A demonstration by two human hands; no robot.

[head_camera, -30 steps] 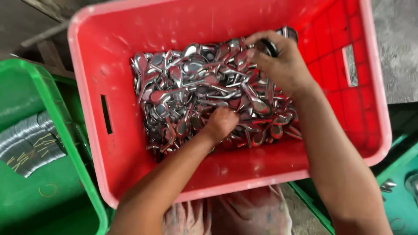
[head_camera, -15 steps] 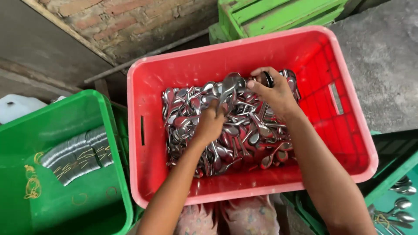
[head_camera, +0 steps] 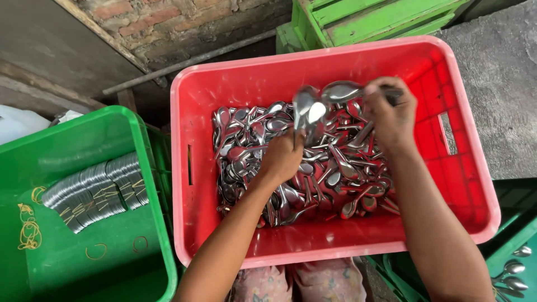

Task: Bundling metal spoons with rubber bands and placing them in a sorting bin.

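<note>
Spoons (head_camera: pixel 291 168), a tangled heap of shiny metal ones, filled the middle of the red crate (head_camera: pixel 235 89), spread from near its far wall toward the near wall, with bare red floor left along the right side and the near edge. The left hand (head_camera: pixel 282 159) was closed around the handles of a few spoons (head_camera: pixel 306 112), lifted clear of the heap with the bowls pointing up, seemingly so they sat side by side in the fist. The right hand (head_camera: pixel 391 114) hovered by the far right of the heap, fingers curled round another spoon (head_camera: pixel 342 89) whose bowl stuck out to the left, toward the raised bunch; how tightly it pinched I could not tell, as the back of the hand hid the fingertips.

To the left stood a green crate (head_camera: pixel 142 168), touching or just beside the red one. On its floor lay neat stacked rows of spoons (head_camera: pixel 92 190), nested closely, with loose rubber bands (head_camera: pixel 28 229) near the left edge. Behind were a green wooden crate (head_camera: pixel 363 22) and a brick wall (head_camera: pixel 179 22).
</note>
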